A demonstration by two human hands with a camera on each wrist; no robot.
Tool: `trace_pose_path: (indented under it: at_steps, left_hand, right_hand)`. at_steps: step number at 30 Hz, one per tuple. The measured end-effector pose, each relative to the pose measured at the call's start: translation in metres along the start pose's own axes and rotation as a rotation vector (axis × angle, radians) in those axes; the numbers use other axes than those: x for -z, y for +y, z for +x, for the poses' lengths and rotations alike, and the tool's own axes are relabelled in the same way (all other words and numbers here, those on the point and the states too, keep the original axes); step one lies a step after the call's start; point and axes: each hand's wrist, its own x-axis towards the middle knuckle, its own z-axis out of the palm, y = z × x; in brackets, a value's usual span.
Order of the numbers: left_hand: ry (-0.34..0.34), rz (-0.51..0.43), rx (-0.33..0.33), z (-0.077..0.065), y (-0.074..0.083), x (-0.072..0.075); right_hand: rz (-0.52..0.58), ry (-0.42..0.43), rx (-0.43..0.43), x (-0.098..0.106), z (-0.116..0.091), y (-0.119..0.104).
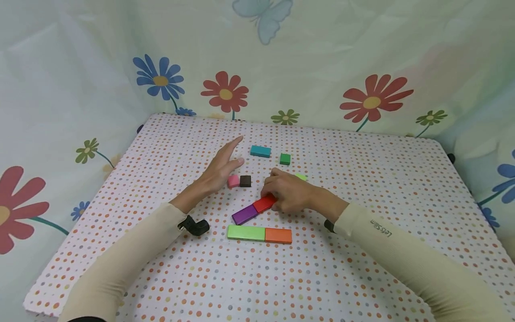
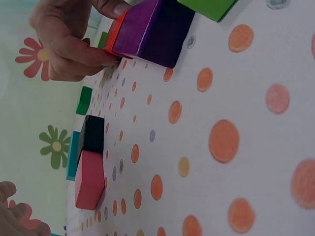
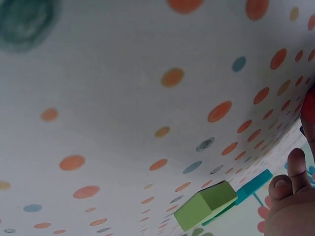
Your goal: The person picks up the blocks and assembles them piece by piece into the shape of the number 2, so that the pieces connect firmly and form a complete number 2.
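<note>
My right hand (image 1: 290, 191) pinches a red block (image 1: 263, 204), its thumb and fingers at the far end. The near end of the red block meets a purple block (image 1: 244, 215), and the two lie in a slanted row. Just in front, a long light green block (image 1: 246, 233) and an orange block (image 1: 278, 235) form a second row, end to end. My left hand (image 1: 218, 172) holds nothing; its fingers are extended, thumb apart, above and beside a pink block (image 1: 233, 181). A dark brown block (image 1: 245, 181) sits close to the pink one.
Farther back lie a teal block (image 1: 260, 151) and a small green block (image 1: 285, 159). Behind the right hand, a light green block (image 3: 205, 204) is partly hidden in the head view. A dotted cloth (image 1: 193, 281) covers the table, with a flowered curtain (image 1: 306, 67) behind.
</note>
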Motion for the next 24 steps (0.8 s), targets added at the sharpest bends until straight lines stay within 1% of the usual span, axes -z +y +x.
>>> trace_pose_path:
  at_steps: [8,11,15,19,24]
  left_hand:
    - [-0.016,-0.019,0.005,-0.002,-0.001,0.0]
    - [-0.028,-0.028,0.004,-0.006,0.001,0.0]
    - [-0.045,-0.023,-0.015,-0.014,0.004,-0.001]
    - [-0.069,0.002,-0.042,-0.02,0.009,-0.001]
    - [-0.104,0.073,-0.058,-0.03,0.015,0.0]
  right_hand:
    - [0.005,-0.005,-0.013,0.0,0.0,0.001]
    - [0.013,-0.012,-0.026,-0.001,0.0,0.001]
    - [0.019,-0.02,-0.041,0.0,0.0,0.0]
    - [0.025,-0.011,-0.057,0.001,0.0,0.002]
    - [0.046,0.016,-0.082,0.005,-0.001,0.005]
